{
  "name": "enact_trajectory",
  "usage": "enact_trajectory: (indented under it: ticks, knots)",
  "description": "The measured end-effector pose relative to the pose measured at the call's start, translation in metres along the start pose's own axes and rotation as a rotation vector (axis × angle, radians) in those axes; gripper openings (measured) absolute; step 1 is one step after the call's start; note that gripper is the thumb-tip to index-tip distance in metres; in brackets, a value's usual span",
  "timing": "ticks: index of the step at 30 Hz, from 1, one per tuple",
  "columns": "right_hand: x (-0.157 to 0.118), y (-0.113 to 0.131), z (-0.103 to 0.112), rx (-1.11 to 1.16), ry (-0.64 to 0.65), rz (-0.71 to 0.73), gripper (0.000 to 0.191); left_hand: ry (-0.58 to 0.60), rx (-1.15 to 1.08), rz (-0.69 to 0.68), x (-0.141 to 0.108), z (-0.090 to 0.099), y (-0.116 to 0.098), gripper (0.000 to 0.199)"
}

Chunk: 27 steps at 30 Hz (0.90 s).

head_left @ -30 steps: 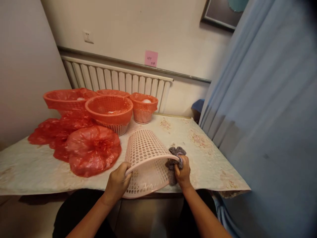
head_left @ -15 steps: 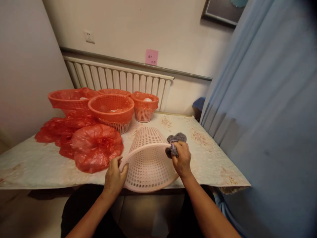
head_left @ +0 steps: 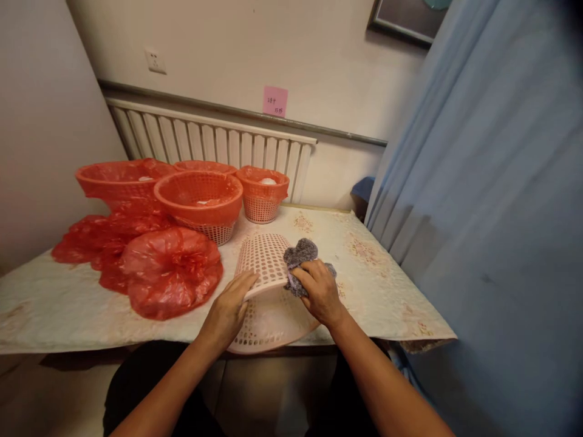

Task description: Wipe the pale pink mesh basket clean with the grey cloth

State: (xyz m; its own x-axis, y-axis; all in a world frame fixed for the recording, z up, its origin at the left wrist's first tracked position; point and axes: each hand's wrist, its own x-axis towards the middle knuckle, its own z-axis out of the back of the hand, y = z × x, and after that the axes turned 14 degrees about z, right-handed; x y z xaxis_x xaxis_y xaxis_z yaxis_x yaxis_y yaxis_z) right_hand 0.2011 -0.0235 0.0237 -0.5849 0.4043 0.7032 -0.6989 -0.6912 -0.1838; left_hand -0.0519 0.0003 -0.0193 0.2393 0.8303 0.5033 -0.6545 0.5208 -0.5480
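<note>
A pale pink perforated plastic wastebasket (head_left: pixel 262 258) lies on its side on the cloth-covered table, its mouth facing me. My left hand (head_left: pixel 229 308) is closed on the left part of its rim, the thumb partly hidden. In my right hand (head_left: pixel 319 291) is a bunched grey cloth (head_left: pixel 300 252), pressed against the right side of the rim. Part of the cloth sticks out above and behind the fingers. The basket's far end rests on the tabletop.
Several baskets lined with red bags, such as this front one (head_left: pixel 200 209), stand at the back left. Crumpled red plastic bags (head_left: pixel 170 273) lie left of my left hand. A radiator (head_left: pixel 218 139) lines the wall behind the table (head_left: pixel 392 297); a blue curtain (head_left: pixel 478 212) hangs at right.
My left hand has moved up and right along the rim. My right hand with the cloth has shifted left, and the basket's rim has turned and tipped.
</note>
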Motion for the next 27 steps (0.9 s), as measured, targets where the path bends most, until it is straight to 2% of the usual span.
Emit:
enact_trajectory:
  ticks: [4,9,14,17,20,23,25,27]
  knots:
    - [-0.033,-0.002,-0.018,0.046,-0.204,-0.138,0.033,-0.024,-0.017,0.028,-0.009,0.002,0.007,0.058]
    - [-0.081,0.005,-0.054,0.027,-0.461,-0.388,0.026,-0.072,-0.053,0.06,-0.02,0.004,0.021,0.057]
    - [-0.126,0.029,-0.098,-0.007,-0.533,-0.705,0.028,-0.112,-0.074,0.094,-0.028,0.003,0.032,0.054]
    - [-0.14,0.042,-0.113,0.031,-0.547,-0.821,0.032,-0.122,-0.1,0.153,-0.032,0.003,0.037,0.053]
    - [-0.129,0.041,-0.105,0.092,-0.536,-0.794,0.03,-0.16,-0.155,0.252,-0.037,0.005,0.042,0.051]
    - [-0.091,0.026,-0.074,0.108,-0.501,-0.682,0.026,-0.212,-0.251,0.455,-0.042,-0.001,0.05,0.044]
    - [-0.059,0.014,-0.046,0.064,-0.492,-0.575,0.024,-0.135,-0.319,0.613,-0.044,-0.011,0.055,0.042]
    - [-0.027,0.005,-0.019,0.004,-0.389,-0.42,0.027,0.01,-0.361,0.688,-0.043,-0.023,0.057,0.046]
